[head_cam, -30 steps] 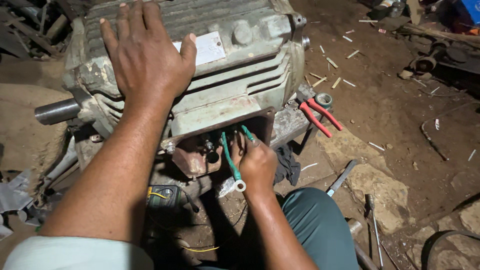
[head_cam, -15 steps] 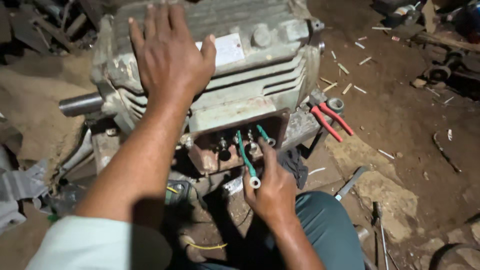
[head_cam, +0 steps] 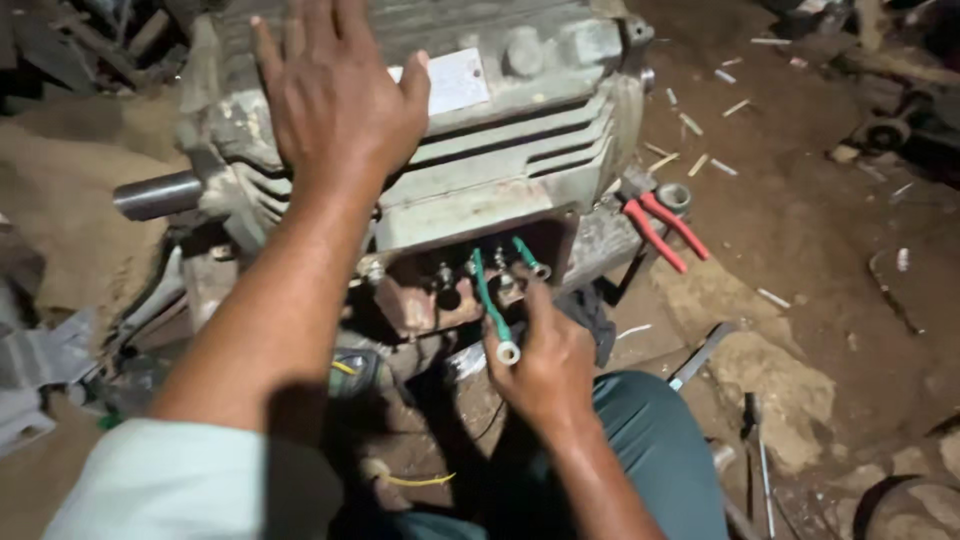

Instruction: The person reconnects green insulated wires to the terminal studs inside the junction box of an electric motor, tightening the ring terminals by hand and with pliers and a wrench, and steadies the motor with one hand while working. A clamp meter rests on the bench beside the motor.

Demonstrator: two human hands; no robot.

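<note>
L hand (head_cam: 335,100) flat on top of the electric motor (head_cam: 500,130), fingers spread wide, grip fully apart, just pressing on the housing at 12 o'clock. R hand (head_cam: 548,360) down at 6, at the open terminal box (head_cam: 470,275) on the motor's near side. Its grip is closed round a green lead (head_cam: 490,305) w/ a ring lug at the end, forefinger reaching up to the studs. Looks like terminal wiring work in hand; next move likely needs fine finger control on that lug. Red-handled pliers (head_cam: 665,230) lie on the dirt floor (head_cam: 820,230) at 3 o'clock, untouched.
</note>
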